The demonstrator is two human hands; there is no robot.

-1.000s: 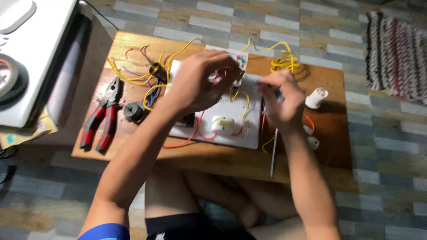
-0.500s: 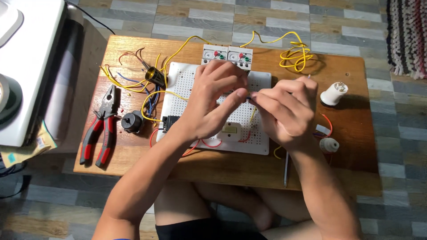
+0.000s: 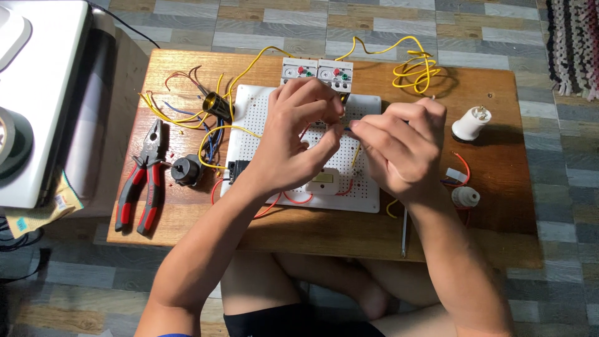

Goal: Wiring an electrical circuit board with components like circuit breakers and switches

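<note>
- The left hand [image 3: 293,140] and right hand [image 3: 396,150] fill the middle, right over the white board [image 3: 249,118]
- To the left, yellow wires [image 3: 162,112], red pliers [image 3: 145,181] and a small black round part [image 3: 184,170] lie in the way
- To the right, a white lamp holder [image 3: 471,123] and a smaller white socket [image 3: 465,197] stand near the right hand
- At the back, two grey switch boxes [image 3: 316,72] and a yellow wire coil [image 3: 415,65] block the far edge
- The table [image 3: 505,243] is bare wood along its near edge and right corner, so a hand could pass there

Home floor workspace: patterned vinyl floor [image 3: 387,25], woven rug [image 3: 577,43], low wooden table [image 3: 493,112] w/ pliers [image 3: 142,184].
</note>
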